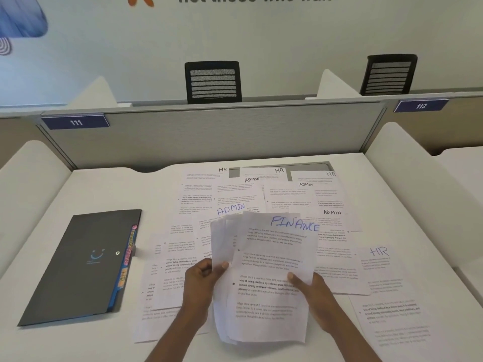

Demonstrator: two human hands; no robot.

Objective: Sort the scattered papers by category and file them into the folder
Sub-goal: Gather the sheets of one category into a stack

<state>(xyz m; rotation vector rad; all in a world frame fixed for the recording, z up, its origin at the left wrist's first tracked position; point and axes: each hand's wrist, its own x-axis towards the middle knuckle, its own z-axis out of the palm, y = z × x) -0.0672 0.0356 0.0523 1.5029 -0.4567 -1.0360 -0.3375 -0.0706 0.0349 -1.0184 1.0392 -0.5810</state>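
A small stack of printed sheets, the FINANCE papers (271,259), is lifted above the desk with "FINANCE" handwritten in blue on the top page. My left hand (202,280) grips the stack's left edge and my right hand (311,291) grips its right edge, thumbs on top. Under and around it lie several scattered papers (235,194) marked HR and ADMIN. One HR sheet (384,283) lies at the right. A dark grey folder (78,265) lies shut on the left, with coloured tabs sticking out of its right edge.
A white desk (104,186) is bounded by a grey partition (235,131) at the back and curved white dividers on both sides. Two black mesh chairs (213,82) stand beyond the partition. Blue number plates read 111 and 112.
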